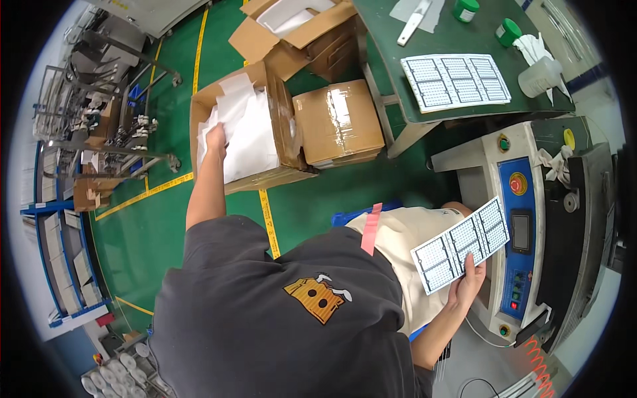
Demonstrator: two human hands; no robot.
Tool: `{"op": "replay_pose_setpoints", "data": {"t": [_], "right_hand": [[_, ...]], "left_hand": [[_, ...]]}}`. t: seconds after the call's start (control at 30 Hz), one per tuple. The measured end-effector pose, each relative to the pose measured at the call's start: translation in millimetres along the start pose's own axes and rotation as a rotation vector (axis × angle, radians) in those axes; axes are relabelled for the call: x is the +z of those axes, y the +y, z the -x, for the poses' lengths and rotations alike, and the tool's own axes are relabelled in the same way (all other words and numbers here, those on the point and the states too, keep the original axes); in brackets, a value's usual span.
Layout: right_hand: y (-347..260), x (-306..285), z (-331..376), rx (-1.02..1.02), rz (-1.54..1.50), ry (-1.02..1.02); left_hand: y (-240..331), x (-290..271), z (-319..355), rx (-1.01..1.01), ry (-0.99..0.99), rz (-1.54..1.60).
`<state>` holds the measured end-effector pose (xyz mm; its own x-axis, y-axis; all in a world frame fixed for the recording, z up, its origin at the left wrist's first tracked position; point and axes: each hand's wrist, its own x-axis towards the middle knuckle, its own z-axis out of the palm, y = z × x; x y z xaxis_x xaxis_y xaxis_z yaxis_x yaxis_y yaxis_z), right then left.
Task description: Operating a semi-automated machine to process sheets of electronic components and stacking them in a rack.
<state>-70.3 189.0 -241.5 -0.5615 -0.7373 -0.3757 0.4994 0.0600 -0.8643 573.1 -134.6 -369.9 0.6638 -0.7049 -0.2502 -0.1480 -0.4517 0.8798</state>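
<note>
My left hand [215, 138] reaches far out into an open cardboard box [279, 174] on the green floor and rests on the white sheets [251, 136] stacked inside it; whether it grips one I cannot tell. My right hand [468, 282] holds a white rectangular panel of gridded circuit boards [461, 244] by its lower edge, near my lap and in front of a white machine with a blue control panel [519, 225]. My dark shirt and light trousers fill the lower middle.
A sealed, taped carton [338, 123] sits right of the open box, another open carton [292, 33] behind. A green table [398, 79] holds a second gridded panel [455, 81], green-lidded jars and a plastic bottle. Wire carts and blue racks line the left; yellow lines cross the floor.
</note>
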Motion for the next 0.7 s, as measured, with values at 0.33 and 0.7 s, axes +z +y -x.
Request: {"op": "replay_pose_setpoints", "data": {"t": [0.33,0.7], "right_hand": [[2,13,5,0.001,0.027,-0.001],[10,-20,27,-0.100,0.103,-0.027]], "left_hand": [[-52,-19,-34,-0.382,0.131,0.372],[120,127,213,0.839,-0.468,-0.010]]}}
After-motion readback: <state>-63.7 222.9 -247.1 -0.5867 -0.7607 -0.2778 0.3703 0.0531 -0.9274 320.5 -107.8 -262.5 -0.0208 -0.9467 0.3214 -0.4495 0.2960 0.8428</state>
